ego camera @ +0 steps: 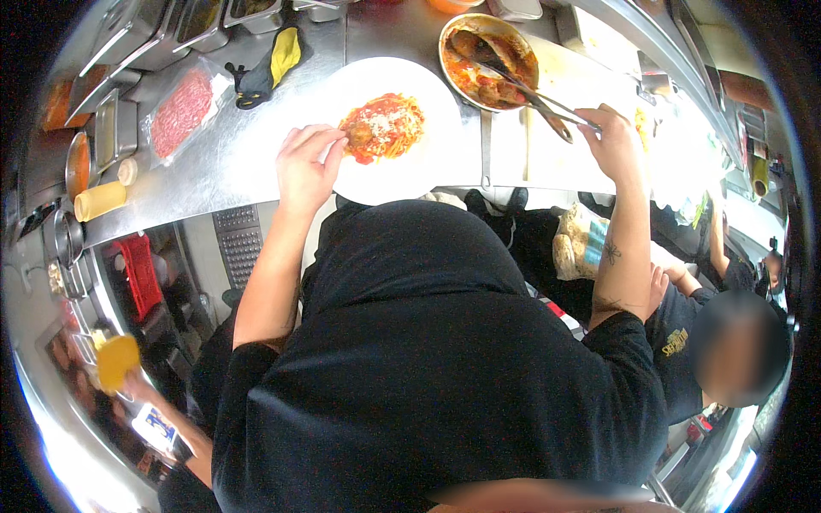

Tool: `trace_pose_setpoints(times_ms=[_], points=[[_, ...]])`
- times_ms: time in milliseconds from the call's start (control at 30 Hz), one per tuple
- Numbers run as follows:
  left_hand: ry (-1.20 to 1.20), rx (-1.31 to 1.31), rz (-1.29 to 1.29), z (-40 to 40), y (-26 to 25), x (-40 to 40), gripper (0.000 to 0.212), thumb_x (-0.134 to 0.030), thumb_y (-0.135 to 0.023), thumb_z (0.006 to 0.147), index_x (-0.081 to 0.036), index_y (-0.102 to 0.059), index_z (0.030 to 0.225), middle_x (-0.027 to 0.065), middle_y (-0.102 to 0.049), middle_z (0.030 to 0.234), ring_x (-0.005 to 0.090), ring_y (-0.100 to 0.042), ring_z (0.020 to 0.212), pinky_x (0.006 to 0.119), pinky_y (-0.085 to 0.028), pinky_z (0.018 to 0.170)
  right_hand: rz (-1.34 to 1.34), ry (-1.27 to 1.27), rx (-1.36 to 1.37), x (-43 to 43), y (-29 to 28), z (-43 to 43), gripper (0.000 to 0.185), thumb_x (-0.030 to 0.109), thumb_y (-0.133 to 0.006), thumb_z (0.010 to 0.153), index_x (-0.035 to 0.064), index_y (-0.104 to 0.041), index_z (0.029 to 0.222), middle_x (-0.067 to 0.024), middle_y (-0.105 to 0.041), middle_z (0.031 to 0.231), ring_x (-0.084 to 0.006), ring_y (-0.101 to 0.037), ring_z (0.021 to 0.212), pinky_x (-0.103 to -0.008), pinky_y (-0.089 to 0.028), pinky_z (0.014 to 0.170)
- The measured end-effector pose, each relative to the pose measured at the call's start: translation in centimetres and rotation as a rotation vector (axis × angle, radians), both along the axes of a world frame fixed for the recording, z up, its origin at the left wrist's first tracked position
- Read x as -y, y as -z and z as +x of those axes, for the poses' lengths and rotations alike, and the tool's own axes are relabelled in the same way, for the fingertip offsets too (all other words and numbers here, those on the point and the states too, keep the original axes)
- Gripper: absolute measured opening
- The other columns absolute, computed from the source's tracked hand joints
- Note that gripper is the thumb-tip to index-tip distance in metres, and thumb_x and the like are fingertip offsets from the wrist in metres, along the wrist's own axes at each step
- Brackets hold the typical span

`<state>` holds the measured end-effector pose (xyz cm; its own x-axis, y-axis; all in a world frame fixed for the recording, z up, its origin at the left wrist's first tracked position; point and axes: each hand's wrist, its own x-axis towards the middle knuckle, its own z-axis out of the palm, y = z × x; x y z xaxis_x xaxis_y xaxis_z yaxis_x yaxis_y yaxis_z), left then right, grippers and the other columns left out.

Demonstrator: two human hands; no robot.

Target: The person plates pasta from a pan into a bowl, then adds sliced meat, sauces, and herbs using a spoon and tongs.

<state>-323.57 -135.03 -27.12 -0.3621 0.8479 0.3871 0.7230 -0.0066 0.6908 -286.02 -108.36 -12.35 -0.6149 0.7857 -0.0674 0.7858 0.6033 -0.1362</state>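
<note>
In front of me a white plate (423, 83) carries spaghetti (407, 138) in red sauce, topped with grated cheese. One meatball (358, 136) sits at the left side of the pasta. The fingertips of my left hand (308, 157) are at that meatball; whether they grip it cannot be told. My right hand (609, 138) holds metal tongs (545, 96), their far ends reaching into a frying pan (485, 110). Inside the pan are red sauce and several meatballs (507, 93). A spoon with a brown handle (557, 125) also rests in it, beneath the tongs.
A bag of ground meat (183, 112) and a black-and-yellow cloth item (269, 67) lie on the steel counter (240, 163). Metal pans (202, 25) line the back; a squeeze bottle (101, 201) lies left. A co-worker (673, 346) stands right, and another person's hand (131, 385) holds something yellow.
</note>
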Motion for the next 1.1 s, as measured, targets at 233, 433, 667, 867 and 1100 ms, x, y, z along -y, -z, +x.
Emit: trace_pose_setpoints(times_ms=[233, 433, 667, 867, 1100], points=[[-0.070, 0.059, -0.082, -1.0, 0.0, 1.4, 0.009, -0.008, -0.078, 0.086, -0.005, -0.077, 0.094, 0.0089, -0.076, 0.097, 0.0282, -0.068, 0.084, 0.038, -0.054, 0.079, -0.003, -0.055, -0.088, -1.5, 4.7, 1.2, 0.019, 0.004, -0.073, 0.088, 0.0040, -0.079, 0.105, -0.0159, -0.067, 0.085, -0.0351, -0.067, 0.080, -0.0429, -0.053, 0.075], [-0.077, 0.036, -0.068, -1.1, 0.1, 1.2, 0.009, -0.009, -0.079, 0.086, -0.005, -0.077, 0.094, 0.0089, -0.076, 0.098, 0.0284, -0.068, 0.085, 0.038, -0.054, 0.079, -0.085, 0.043, -0.150, -1.1, 5.8, 1.8, 0.019, 0.002, -0.070, 0.088, 0.0054, -0.080, 0.105, -0.0172, -0.065, 0.085, -0.0348, -0.065, 0.077, -0.0421, -0.053, 0.075], [-0.045, 0.073, -0.041, -0.2, -0.2, 0.6, 0.010, -0.012, -0.079, 0.086, -0.008, -0.078, 0.094, 0.0079, -0.075, 0.097, 0.0293, -0.069, 0.090, 0.039, -0.053, 0.082, -0.254, 0.047, -0.389, -0.2, 4.2, 1.0, 0.019, 0.001, -0.071, 0.092, -0.0010, -0.077, 0.110, -0.0111, -0.063, 0.082, -0.0209, -0.062, 0.075, -0.0321, -0.048, 0.068], [0.020, 0.047, -0.042, 0.2, -0.4, -0.8, 0.011, -0.008, -0.081, 0.084, -0.006, -0.078, 0.095, 0.0091, -0.077, 0.099, 0.0296, -0.071, 0.092, 0.038, -0.056, 0.084, -0.229, -0.300, -0.394, 4.5, 3.4, -7.1, 0.022, 0.005, -0.074, 0.089, 0.0051, -0.079, 0.110, -0.0108, -0.066, 0.086, -0.0247, -0.065, 0.076, -0.0350, -0.052, 0.069], [0.078, 0.049, 0.021, 0.5, -0.4, -1.9, 0.011, -0.009, -0.081, 0.083, -0.007, -0.078, 0.093, 0.0060, -0.077, 0.098, 0.0270, -0.070, 0.089, 0.037, -0.055, 0.081, -0.082, -0.418, -0.212, 4.5, 5.4, -8.8, 0.023, 0.016, -0.076, 0.087, 0.0165, -0.080, 0.110, -0.0048, -0.069, 0.094, -0.0287, -0.071, 0.087, -0.0409, -0.058, 0.077]])
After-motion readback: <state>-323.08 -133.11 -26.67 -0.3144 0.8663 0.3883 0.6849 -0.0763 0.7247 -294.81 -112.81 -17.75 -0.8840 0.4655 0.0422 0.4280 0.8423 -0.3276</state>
